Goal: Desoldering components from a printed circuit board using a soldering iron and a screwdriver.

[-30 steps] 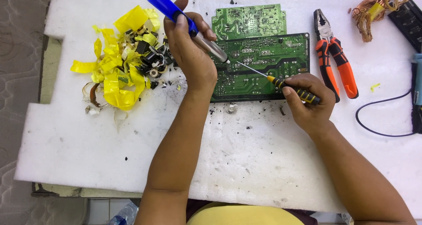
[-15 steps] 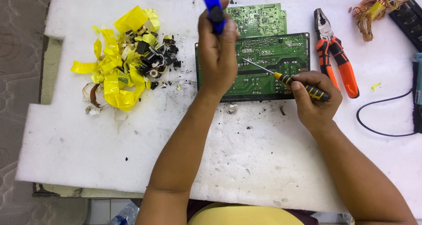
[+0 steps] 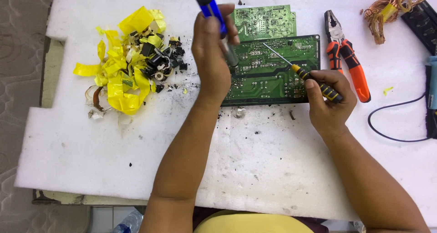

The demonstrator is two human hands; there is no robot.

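Note:
My left hand (image 3: 211, 55) grips a blue-handled tool (image 3: 210, 7) with a metal tip, held upright over the left end of a green circuit board (image 3: 273, 73). My right hand (image 3: 330, 101) holds a thin screwdriver with a black-and-yellow handle (image 3: 314, 80); its shaft slants up-left and its tip rests on the board's upper middle. A second, smaller green circuit board (image 3: 264, 21) lies just behind the first. Both boards lie on a white foam sheet (image 3: 255, 169).
A pile of yellow tape scraps and black components (image 3: 132, 64) lies to the left. Orange-handled pliers (image 3: 346, 55) lie right of the boards. A copper wire bundle (image 3: 391, 10), a black power strip (image 3: 421, 23) and a black cable (image 3: 396, 124) are at the right edge.
My left hand moved right from near the scrap pile onto the board's left end, tilting the blue tool upright. My right hand and the screwdriver stayed nearly still.

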